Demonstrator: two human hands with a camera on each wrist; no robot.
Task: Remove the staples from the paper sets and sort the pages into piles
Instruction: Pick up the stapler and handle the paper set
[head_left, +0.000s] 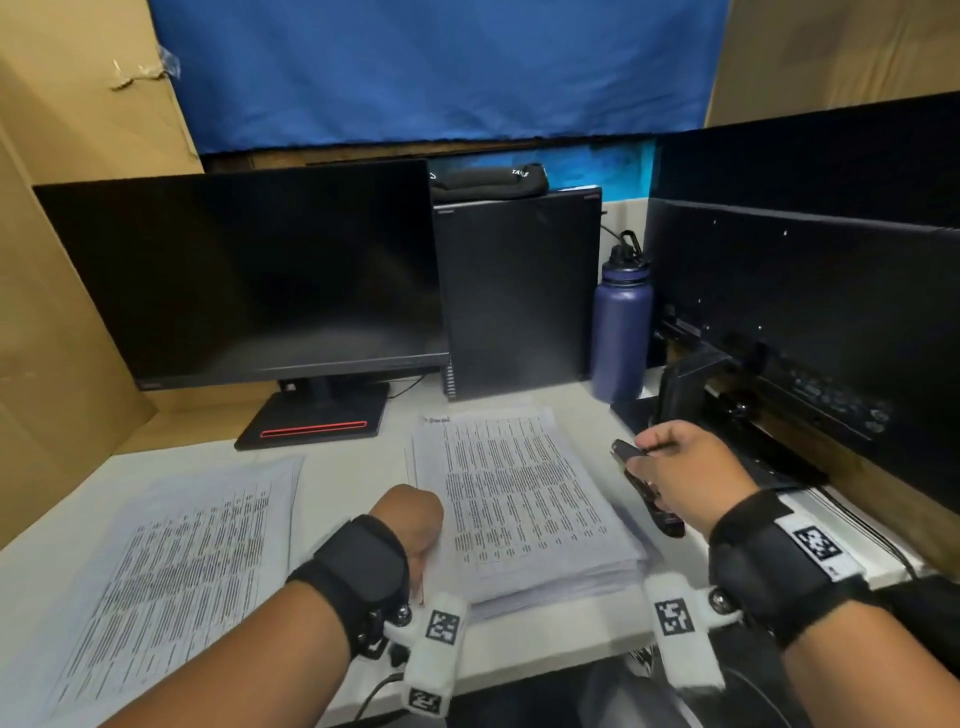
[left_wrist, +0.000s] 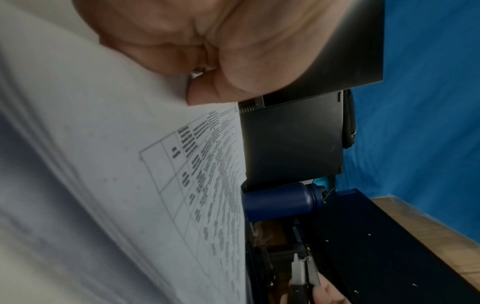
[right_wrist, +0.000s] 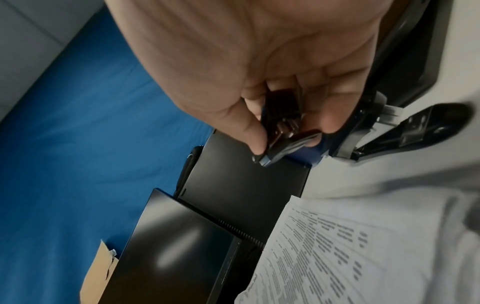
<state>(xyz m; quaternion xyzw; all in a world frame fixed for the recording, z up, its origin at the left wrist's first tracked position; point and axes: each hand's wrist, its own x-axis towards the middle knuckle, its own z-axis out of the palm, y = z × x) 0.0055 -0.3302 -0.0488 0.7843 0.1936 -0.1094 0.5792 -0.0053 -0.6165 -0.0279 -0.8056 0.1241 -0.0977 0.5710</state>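
White printed pages are lying in a thick stack (head_left: 524, 509) at bench (head_left: 358, 467) centre. The left hand (head_left: 410, 519) is pinching the stack's near-left edge. The right hand (head_left: 685, 473) is clamping a staple remover (head_left: 647, 488) just beside the stack.

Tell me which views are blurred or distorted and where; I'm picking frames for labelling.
Head view: sharp at the centre, the thick paper stack legible as rows, but wide-angle bending curves the table edge. Left wrist view: near paper smeared, left hand soft and close. Right wrist view: right hand and staple remover soft, the table corner streaked; faint glare on the monitor.
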